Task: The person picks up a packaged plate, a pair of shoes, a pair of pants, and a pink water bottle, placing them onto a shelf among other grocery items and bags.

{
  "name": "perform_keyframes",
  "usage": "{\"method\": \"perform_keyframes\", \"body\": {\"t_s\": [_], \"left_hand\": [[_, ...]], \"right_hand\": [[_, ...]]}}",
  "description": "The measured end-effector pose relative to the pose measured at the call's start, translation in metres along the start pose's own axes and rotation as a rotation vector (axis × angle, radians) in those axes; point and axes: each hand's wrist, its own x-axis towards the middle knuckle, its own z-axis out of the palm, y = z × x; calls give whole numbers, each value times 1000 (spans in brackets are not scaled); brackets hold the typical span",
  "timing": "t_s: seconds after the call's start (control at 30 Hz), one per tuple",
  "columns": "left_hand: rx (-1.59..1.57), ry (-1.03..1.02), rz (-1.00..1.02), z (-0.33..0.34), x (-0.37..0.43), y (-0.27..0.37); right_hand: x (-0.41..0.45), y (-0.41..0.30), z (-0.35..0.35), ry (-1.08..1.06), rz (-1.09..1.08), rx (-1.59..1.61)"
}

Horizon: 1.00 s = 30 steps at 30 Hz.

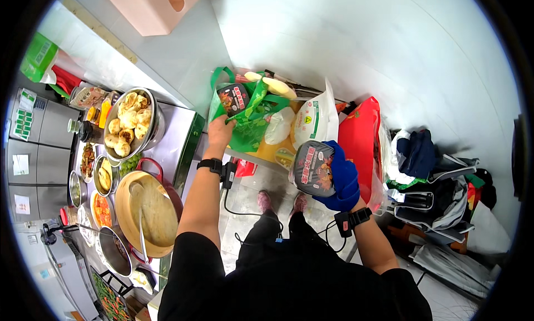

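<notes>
My left hand point(220, 132) grips the near-left rim of a green patterned shopping bag point(246, 135) and its mouth is spread. Inside it stands a tub with a dark printed lid point(234, 99). A second, similar lidded tub point(313, 168) is held up by my right hand point(359, 205), to the right of the bag and apart from it. A blue cloth point(345, 179) lies between that hand and the tub and hides most of my fingers. Beside the bag are a white knotted plastic bag point(279, 125) and a white printed sack point(316, 118).
A red bag point(361, 141) stands at the right, near a pile of clothes point(417, 154). On the left, a table holds a steel bowl of buns or potatoes point(129, 123), a large pot with a ladle point(146, 214) and several dishes. A pink tissue box point(152, 8) is above.
</notes>
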Motion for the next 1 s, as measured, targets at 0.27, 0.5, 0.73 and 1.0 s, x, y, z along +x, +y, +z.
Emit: {"method": "perform_keyframes", "body": {"t_s": [0.27,0.5,0.73,1.0], "left_hand": [[-92,160,80,-16,-11,12],[-129,235,31,-34,-38,12],[-96,317,93,-36,-73,3],[-121,258,-32,-49,-119,22]], "right_hand": [[10,38,-5,78,-364,-262],[15,23,-6,17,-357,-354],[18,12,-5,-175,-71,-73],[32,34,-4,-118,-13,120]]}}
